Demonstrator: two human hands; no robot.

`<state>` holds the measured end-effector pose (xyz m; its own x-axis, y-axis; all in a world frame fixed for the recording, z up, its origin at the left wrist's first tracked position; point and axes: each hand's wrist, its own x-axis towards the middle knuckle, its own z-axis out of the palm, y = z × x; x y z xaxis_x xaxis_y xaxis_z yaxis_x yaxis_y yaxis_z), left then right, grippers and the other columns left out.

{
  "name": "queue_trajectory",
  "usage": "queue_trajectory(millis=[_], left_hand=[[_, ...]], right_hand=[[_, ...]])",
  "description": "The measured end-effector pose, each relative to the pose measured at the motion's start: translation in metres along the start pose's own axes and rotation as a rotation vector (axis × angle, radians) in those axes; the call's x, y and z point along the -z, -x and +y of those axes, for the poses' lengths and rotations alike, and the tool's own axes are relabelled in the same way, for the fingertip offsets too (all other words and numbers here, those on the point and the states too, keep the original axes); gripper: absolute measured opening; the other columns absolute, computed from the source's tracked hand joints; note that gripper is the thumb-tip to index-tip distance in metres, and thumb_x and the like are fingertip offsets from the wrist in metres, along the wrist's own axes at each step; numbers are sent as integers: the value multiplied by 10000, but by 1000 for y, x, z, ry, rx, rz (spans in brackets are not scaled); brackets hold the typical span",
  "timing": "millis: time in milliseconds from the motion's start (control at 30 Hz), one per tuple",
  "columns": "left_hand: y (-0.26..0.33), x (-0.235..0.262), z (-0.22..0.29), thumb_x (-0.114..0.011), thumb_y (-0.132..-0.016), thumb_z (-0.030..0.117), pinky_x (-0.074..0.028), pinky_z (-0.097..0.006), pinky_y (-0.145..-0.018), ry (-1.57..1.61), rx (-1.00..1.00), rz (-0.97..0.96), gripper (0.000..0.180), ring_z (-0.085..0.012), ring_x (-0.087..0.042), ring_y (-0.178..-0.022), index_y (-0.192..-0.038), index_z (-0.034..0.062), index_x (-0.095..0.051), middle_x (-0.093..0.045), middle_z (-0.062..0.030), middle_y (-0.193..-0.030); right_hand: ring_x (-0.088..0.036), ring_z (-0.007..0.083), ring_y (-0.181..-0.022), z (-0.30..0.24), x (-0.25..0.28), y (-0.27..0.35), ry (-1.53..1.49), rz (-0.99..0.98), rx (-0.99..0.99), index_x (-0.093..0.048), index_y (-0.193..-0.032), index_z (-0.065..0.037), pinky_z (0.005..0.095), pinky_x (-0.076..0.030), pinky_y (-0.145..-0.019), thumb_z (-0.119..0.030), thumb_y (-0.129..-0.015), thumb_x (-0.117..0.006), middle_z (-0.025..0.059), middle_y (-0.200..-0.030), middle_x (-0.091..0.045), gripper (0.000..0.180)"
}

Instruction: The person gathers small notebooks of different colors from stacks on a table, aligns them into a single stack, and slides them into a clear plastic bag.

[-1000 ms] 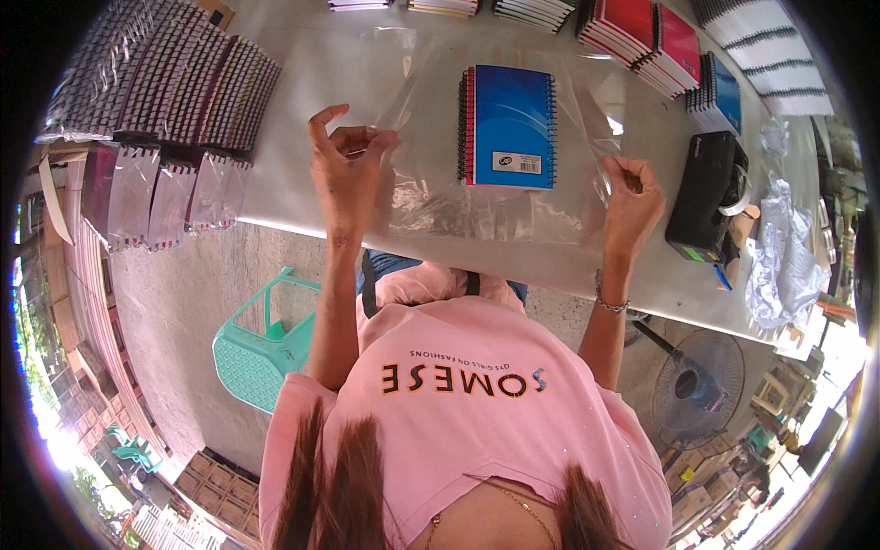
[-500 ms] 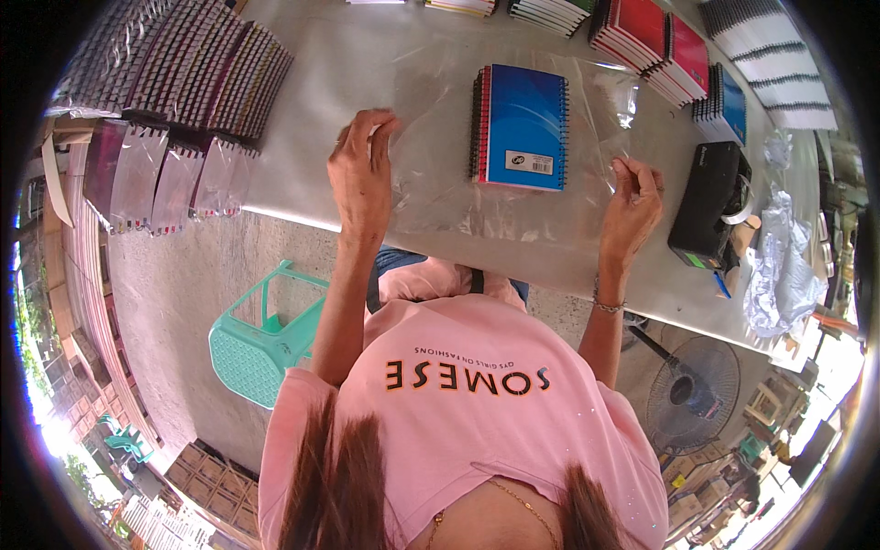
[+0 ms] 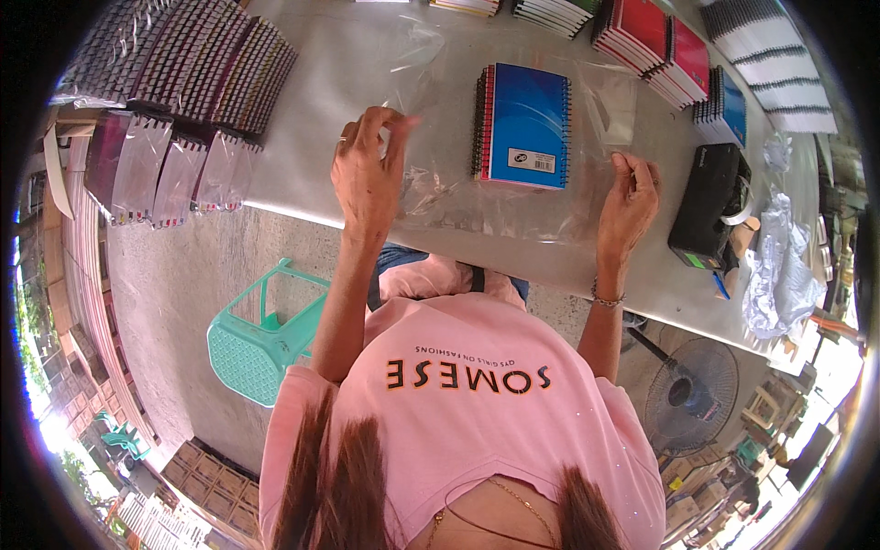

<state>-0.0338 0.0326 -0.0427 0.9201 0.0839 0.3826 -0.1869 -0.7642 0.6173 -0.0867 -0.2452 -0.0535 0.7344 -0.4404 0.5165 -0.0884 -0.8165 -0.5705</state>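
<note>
A small stack of spiral-bound notebooks [image 3: 530, 115], with a blue cover on top, lies on a clear plastic sheet [image 3: 440, 197] on the table. To its left, my left hand [image 3: 368, 174] is closed in a pinch at the sheet's left edge; its fingertips are slightly blurred. My right hand [image 3: 631, 197] pinches the sheet's right edge between thumb and fingers. Neither hand touches the notebooks. Glare and creases make parts of the sheet's outline hard to follow.
Tall piles of spiral-bound notebooks [image 3: 206, 69] stand at the left. Red notebooks [image 3: 642, 41] and blue ones [image 3: 724, 105] are stacked at the far right. A black box-like object [image 3: 706, 206] and crumpled plastic [image 3: 782, 275] lie nearer. A green stool [image 3: 261, 335] and a fan [image 3: 692, 394] stand below.
My left hand has shifted slightly right, its fingertips turning inward. The plastic's left side has risen and creased. My right hand has barely moved.
</note>
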Motion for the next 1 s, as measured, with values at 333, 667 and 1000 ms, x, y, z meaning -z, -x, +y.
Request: queue_trajectory(millis=[333, 667, 1000], left_hand=[[-3, -9, -17, -621, -849, 57, -485, -391, -742, 106, -134, -91, 154, -282, -610, -806, -987, 56, -687, -644, -104, -901], [2, -14, -13, -608, -889, 74, -501, -395, -625, 338, 102, -87, 308, -330, -636, -737, -1186, 72, -525, -636, -169, -915], [-11, 0, -1, -581, -885, 31, -455, -337, -680, 56, 7, -177, 154, -241, -565, -726, -991, 46, -692, -561, -109, -854]], right_hand=[[-611, 221, -650, -3, -2, -10, 39, -163, -59, -651, -870, 4, 304, -459, -645, -59, -860, -628, 131, -792, -671, 67], [-580, 123, -591, -6, 2, -12, -269, -318, -272, -636, -891, 9, 271, -449, -571, -35, -869, -602, 85, -701, -640, 60], [-553, 104, -570, 5, -3, -12, -250, -366, -311, -645, -934, 1, 262, -436, -545, -60, -899, -568, 74, -716, -642, 105]])
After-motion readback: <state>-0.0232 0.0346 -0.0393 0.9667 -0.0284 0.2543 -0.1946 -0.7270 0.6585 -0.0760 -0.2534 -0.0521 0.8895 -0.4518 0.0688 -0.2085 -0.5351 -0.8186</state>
